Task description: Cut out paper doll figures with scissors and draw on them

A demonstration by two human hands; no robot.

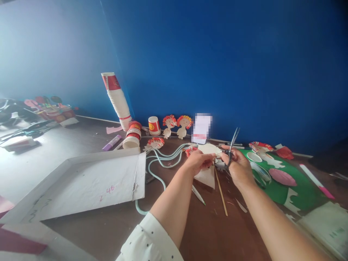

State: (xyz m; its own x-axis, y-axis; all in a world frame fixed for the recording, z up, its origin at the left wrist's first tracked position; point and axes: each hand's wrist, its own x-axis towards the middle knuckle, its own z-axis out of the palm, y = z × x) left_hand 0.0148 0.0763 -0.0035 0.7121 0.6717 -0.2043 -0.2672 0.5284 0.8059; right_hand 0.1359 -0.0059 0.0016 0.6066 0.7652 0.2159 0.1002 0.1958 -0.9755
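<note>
My left hand (200, 162) pinches a piece of white paper (208, 149) in front of me. Close beside it, my right hand (239, 165) is closed around a pair of scissors (233, 143), whose blades point up and away with a narrow gap between them. Just behind the hands, a phone (201, 127) with a blurred screen leans against the blue wall. Below the hands lie a sheet of paper (205, 177), a pencil-like white pen (199, 195) and a thin wooden stick (220, 192). Paper-doll cutouts with red fringed hair (184, 126) stand by the wall.
A shallow white box (89, 181) fills the left of the brown table. Behind it rise stacked paper cups (118, 101) and a single cup (154, 125). A pale hose (159, 166) loops across the middle. Rightward lie green paper (285, 188), a pink oval (282, 177) and a marker (317, 181).
</note>
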